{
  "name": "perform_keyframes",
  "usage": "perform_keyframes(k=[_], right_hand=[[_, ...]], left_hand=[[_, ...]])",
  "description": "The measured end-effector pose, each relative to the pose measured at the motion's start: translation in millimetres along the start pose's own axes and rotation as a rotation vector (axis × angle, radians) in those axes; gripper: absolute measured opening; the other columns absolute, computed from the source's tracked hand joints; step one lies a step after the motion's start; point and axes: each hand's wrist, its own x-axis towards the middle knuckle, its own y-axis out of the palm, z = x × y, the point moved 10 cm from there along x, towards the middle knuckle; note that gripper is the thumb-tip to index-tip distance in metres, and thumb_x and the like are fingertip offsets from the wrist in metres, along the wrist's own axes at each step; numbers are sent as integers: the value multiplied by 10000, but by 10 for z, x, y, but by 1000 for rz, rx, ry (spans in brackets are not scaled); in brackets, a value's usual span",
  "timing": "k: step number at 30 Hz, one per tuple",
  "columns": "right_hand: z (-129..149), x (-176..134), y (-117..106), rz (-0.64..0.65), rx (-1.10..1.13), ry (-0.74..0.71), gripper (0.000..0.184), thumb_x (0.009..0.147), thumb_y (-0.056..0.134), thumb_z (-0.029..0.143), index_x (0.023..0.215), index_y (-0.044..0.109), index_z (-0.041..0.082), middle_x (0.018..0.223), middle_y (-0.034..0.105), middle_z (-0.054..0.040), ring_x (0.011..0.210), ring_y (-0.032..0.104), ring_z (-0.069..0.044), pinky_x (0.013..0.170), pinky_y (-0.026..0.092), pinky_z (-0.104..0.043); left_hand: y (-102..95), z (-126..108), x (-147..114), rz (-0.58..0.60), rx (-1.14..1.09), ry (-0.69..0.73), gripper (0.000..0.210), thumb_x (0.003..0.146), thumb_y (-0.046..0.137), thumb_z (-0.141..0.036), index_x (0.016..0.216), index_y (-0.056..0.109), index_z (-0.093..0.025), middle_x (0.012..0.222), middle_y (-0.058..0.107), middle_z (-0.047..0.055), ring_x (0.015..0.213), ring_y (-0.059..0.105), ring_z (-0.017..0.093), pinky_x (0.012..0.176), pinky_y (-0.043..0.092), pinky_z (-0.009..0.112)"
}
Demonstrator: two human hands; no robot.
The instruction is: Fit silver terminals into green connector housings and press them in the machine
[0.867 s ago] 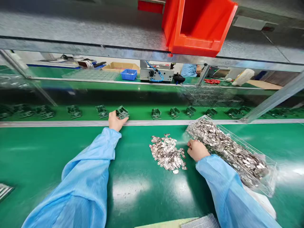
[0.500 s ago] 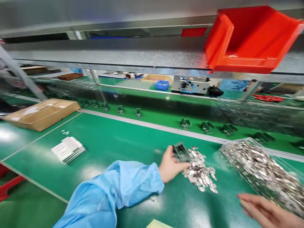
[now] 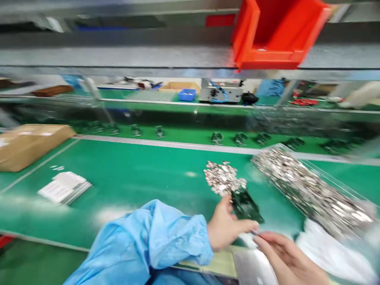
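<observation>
My left hand [image 3: 227,225], in a light blue sleeve, is closed on the edge of a dark green circuit board [image 3: 246,206]. The board is tilted, just in front of a pile of small silvery metal pieces [image 3: 221,178] on the green bench. My right hand [image 3: 286,253] has come up to my left thumb. Its thumb and forefinger are pinched together near the board's lower edge. Something small and dark shows at those fingertips, too blurred to name.
A clear tray [image 3: 311,186] full of silvery pieces stands at the right. White cards [image 3: 63,188] and a cardboard box [image 3: 32,144] lie at the left. Several circuit boards [image 3: 216,137] line the green strip behind. A red bin [image 3: 276,59] sits on the shelf above.
My left hand has drawn the board nearer and to the right of the pile. My right hand has moved left to meet it, its fingers now pinched. The view has shifted right.
</observation>
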Motion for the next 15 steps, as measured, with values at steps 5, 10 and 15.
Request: perform_keyframes(k=[5,10,15], right_hand=[[581,-37,153,-32,-190,-208,143,883,601,130,921,694,233,834,717,-40,765,699,-180,715,571,-249],[478,-46,186,61,-189,-137,197,893,565,70,995,674,199,888,712,-49,809,682,-157,732,551,-232],[273,-22,-35,13,-125,7,149,895,594,112,926,691,221,825,698,-14,760,655,-145,688,517,-234]], left_hand=[[-73,44,4,-32,94,-1,597,589,851,-195,1097,540,-180,1102,674,92,1007,663,207,877,532,302],[-38,29,32,63,84,45,507,592,851,-199,978,524,-173,1008,670,57,855,678,168,725,559,248],[3,24,48,169,86,133,541,618,833,-189,1043,499,-196,1026,648,44,790,682,143,697,572,245]])
